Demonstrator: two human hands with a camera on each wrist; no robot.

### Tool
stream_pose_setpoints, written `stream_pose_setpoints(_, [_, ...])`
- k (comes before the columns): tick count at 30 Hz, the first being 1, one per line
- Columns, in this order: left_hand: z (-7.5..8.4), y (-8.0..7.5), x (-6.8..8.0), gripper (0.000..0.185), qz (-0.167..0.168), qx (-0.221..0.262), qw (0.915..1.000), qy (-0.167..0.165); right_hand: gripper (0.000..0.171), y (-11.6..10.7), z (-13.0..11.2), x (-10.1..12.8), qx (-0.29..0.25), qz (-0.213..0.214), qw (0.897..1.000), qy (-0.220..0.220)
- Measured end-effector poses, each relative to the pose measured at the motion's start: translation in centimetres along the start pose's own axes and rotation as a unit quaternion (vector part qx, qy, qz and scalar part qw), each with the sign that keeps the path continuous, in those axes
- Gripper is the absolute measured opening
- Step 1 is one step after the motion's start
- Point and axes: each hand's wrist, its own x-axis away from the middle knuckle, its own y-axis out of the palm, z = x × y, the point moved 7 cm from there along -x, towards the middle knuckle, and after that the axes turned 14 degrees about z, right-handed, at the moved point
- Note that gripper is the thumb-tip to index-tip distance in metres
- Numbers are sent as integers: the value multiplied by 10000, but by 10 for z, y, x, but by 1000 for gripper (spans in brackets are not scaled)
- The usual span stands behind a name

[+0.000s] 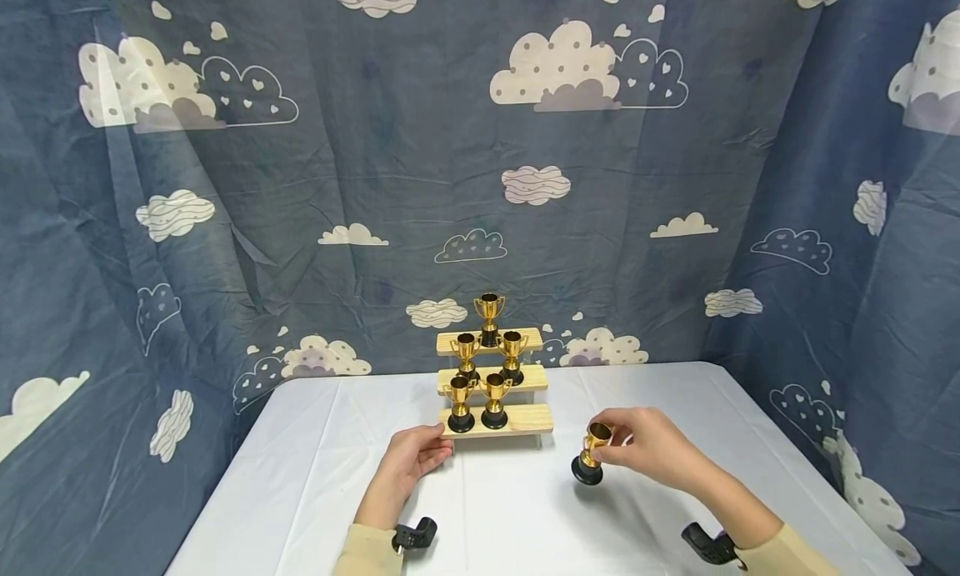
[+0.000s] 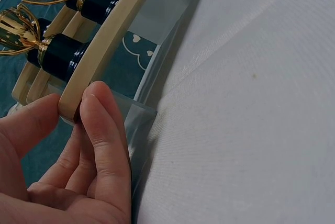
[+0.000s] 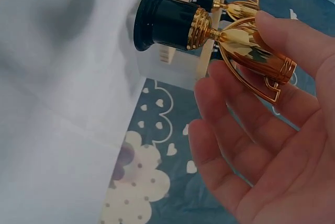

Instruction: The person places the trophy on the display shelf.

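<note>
A three-step wooden display stand point(image 1: 525, 420) holds small gold trophy cups on black bases: one trophy point(image 1: 489, 313) on top, two on the middle step, and two on the left and middle of the bottom step. My left hand point(image 1: 408, 459) pinches the left end of the bottom step between thumb and fingers, as the wooden edge point(image 2: 99, 56) shows in the left wrist view. To the right of the stand, my right hand point(image 1: 648, 447) holds another gold trophy point(image 3: 246, 46) by its cup, thumb on one side and fingers on the other. Its black base point(image 1: 587, 471) hangs tilted over the table.
A white cloth covers the table point(image 1: 315, 476). Behind and at both sides hangs a dark blue curtain point(image 1: 420, 142) with cloud prints. Clear supports point(image 2: 146, 88) hold up the wooden steps. A black wrist strap device point(image 1: 415, 534) sits on each wrist.
</note>
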Motion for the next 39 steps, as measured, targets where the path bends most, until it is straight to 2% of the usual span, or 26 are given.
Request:
stream_pose_setpoints(12, [1,-1,0,37,47,-174,9998,-18,29,1,-7,-15,82,117,9999,-22])
stream_pose_setpoints(21, [1,-1,0,37,50,-116,9999,21,25,-1,-11,-25,185,389,9989,-198])
stream_pose_setpoints(29, [1,-1,2,36,24,-187,9998,51,25,4,-11,-35,289,413,9987,-3])
stream_pose_setpoints(35, [1,-1,2,43,26,-206,9998,72,24,6,-13,-40,348,487,9982,-83])
stream_pose_setpoints(39, [1,-1,1,42,12,-198,9998,50,24,6,-16,-43,311,521,9981,-101])
